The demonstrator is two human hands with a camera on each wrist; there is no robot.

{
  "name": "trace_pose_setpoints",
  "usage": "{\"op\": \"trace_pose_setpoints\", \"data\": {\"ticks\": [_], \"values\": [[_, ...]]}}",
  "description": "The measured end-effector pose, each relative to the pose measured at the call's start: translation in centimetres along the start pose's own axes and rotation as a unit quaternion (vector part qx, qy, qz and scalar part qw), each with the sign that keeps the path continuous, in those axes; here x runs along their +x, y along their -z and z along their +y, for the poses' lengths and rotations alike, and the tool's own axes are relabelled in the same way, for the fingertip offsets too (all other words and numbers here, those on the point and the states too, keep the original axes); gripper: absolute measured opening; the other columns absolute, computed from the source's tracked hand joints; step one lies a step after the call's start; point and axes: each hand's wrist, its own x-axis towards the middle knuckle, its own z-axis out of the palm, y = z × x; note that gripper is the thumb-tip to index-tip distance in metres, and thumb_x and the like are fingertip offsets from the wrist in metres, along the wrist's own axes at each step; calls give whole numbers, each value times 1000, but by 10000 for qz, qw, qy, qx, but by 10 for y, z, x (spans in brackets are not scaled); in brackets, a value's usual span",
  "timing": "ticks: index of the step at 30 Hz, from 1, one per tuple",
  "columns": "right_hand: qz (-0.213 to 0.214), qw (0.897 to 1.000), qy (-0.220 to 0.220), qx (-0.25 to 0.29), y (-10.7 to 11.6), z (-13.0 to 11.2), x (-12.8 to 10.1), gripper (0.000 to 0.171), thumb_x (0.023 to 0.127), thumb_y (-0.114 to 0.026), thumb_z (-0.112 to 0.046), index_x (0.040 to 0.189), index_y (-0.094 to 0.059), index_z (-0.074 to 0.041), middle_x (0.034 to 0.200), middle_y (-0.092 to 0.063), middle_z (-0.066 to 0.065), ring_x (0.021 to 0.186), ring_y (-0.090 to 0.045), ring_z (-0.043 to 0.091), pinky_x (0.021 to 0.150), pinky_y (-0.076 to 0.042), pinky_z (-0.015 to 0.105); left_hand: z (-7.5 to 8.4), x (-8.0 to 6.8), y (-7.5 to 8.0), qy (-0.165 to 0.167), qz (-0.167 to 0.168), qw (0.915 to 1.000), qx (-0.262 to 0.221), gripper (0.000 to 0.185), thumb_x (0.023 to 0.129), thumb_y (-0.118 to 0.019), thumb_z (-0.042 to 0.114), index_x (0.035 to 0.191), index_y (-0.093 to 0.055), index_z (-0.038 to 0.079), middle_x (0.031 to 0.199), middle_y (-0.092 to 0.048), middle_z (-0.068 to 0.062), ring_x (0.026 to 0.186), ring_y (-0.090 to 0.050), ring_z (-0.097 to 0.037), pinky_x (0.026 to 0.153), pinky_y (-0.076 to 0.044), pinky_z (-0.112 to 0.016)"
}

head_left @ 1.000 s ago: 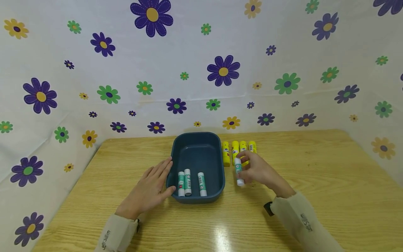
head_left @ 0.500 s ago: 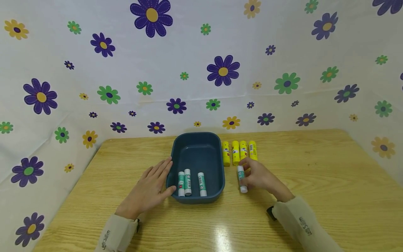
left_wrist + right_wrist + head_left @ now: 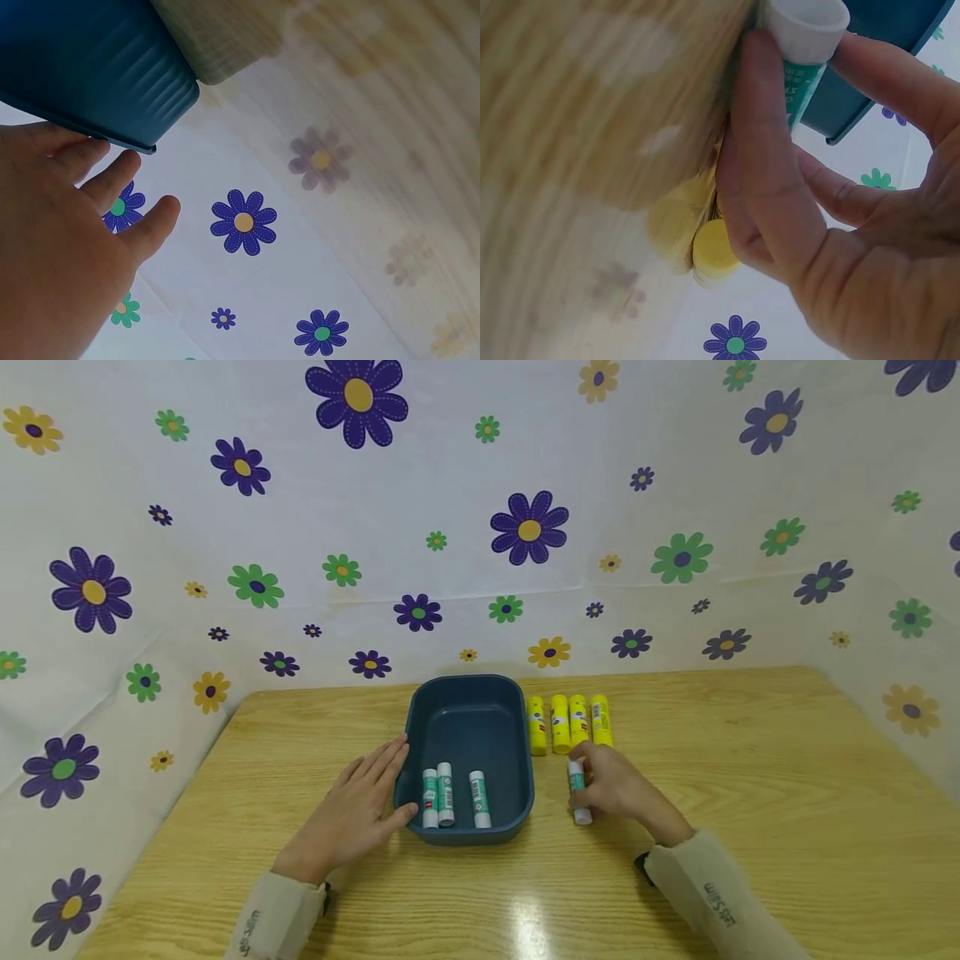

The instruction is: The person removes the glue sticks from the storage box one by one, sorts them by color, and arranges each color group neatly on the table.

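Green-and-white glue stick (image 3: 577, 775) is pinched between thumb and fingers of the right hand (image 3: 617, 783), at or just above the wooden bench (image 3: 750, 810), right of the blue plastic bin (image 3: 472, 735) and near four yellow glue sticks (image 3: 560, 724). Left hand (image 3: 351, 814), fingers straight, touches the bin's left side; three similar sticks (image 3: 446, 795) lie inside.

Through my head feed, a loose, pale beige sleeve (image 3: 273, 912) covers the arm behind the bare left hand (image 3: 345, 814), and a matching one (image 3: 711, 889) lies behind the right hand (image 3: 615, 785). Dark slanting lettering (image 3: 720, 904) marks both, too small for me to read surely. Something small and black (image 3: 642, 868) juts out by each cuff.
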Motion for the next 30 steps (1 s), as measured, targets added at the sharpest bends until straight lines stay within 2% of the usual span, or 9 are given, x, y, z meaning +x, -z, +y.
{"op": "trace_pose_setpoints", "data": {"ticks": [10,22,27,30], "values": [[107,9989,31,-466,-1,-2,0,59,68,-76,-1,118,-47,6,102,-52,18,77,-55,22,53,-52,27,-1,-2,0,-44,30,10000,-6,77,89,-46,51,145,-20,5,151,-16,-7,136,-16,-24,106,-18,-49],[83,9996,-61,-272,1,-1,-1,62,68,-76,-1,121,-44,6,104,-51,20,75,-56,22,53,-52,28,-1,-2,1,-27,-39,10000,-22,76,90,-44,51,146,-18,6,151,-15,-6,136,-16,-24,106,-17,-49],[88,9998,-44,-164,12,-5,-5,58,72,-73,-2,121,-43,6,113,-46,27,73,-58,23,55,-53,31,-2,-2,1,-75,38,10000,-2,76,90,-45,51,145,-20,5,151,-17,-8,136,-18,-26,106,-19,-50],[117,9999,79,80,23,-13,-7,58,75,-71,-1,124,-40,7,119,-42,31,71,-61,25,56,-54,33,-2,-2,0,-71,59,10000,-4,76,90,-46,51,145,-21,5,151,-17,-8,136,-18,-26,106,-19,-50]]}}
